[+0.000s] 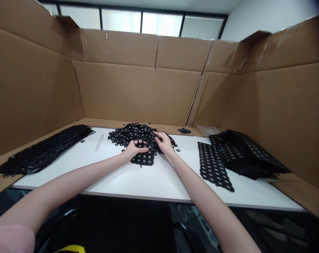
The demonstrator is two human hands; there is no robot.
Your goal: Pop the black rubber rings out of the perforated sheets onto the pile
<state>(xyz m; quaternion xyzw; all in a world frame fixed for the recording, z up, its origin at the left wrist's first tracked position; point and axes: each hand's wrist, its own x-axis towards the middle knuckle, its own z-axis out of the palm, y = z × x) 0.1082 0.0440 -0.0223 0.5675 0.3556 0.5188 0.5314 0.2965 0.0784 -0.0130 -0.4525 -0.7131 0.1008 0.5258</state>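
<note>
My left hand [134,150] grips a black sheet with rows of round holes [142,160], thumb on top and fingers at its far edge. The sheet hangs toward me just above the white tabletop. My right hand [163,142] is at the sheet's upper right, its thumb and forefinger pinched together at the edge of a heap of small black rings [134,131]. Whatever sits between those fingertips is too small to make out. Part of the heap is hidden behind the sheet and both hands.
A thick stack of black holed sheets [48,146] lies at the left. More lie at the right: a flat one [214,165] and a bunched pile [243,153]. A clear pen-like tube [99,143] and a few rings [184,130] lie apart. Cardboard walls [138,91] surround the white table [109,184].
</note>
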